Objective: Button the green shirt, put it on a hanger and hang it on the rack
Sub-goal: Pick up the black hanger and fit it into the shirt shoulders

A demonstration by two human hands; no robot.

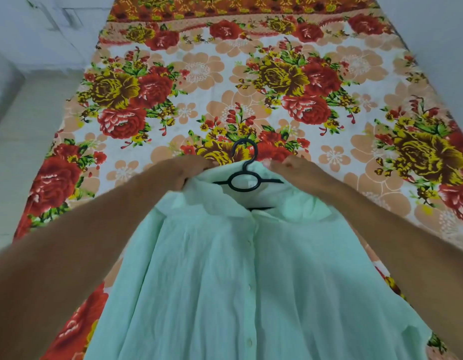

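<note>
The pale green shirt (225, 276) lies front up on the bed, its placket buttoned down the middle. A black plastic hanger (244, 175) sits inside the collar, with its hook and ring sticking out past the neckline. My left hand (187, 170) grips the left side of the collar, fingers curled into the cloth. On the right side of the collar my right hand (287, 167) pinches the fabric edge. The hanger's arms are hidden under the shirt's shoulders.
A floral bedsheet (251, 81) in red, yellow and peach covers the bed. Pale floor tiles (25, 126) run along the bed's left side, and a light wall (438, 35) stands at the right.
</note>
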